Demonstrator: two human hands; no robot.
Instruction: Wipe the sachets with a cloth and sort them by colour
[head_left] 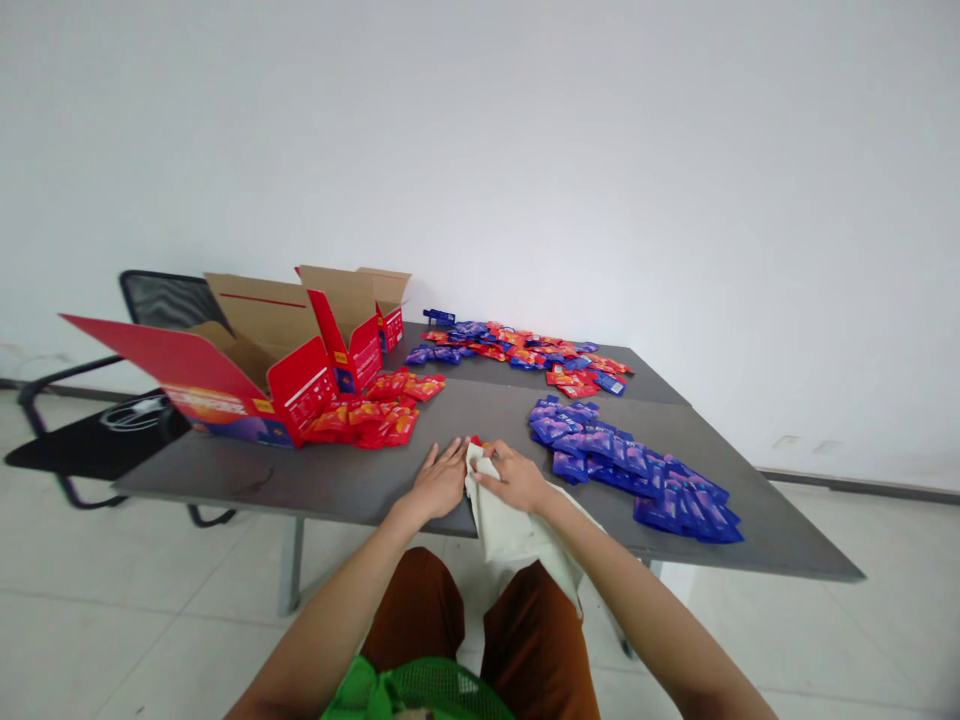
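Observation:
My left hand (441, 482) lies on the table near its front edge, fingers stretched out, touching the left side of a cream-white cloth (504, 530). My right hand (514, 478) has its fingers bent over the upper end of this cloth and holds it on the tabletop. The cloth drapes over the table edge towards my lap. A bit of a red packet (478, 440) peeks out just beyond the cloth, mostly hidden by it and my hands.
Red open cartons (300, 385) stand at the left, with red packets (375, 412) beside them. Blue packets (630, 465) lie in overlapping rows at the right. Mixed red and blue packets (517, 345) cover the far end of the grey table (465, 405). A black chair (82, 440) stands left.

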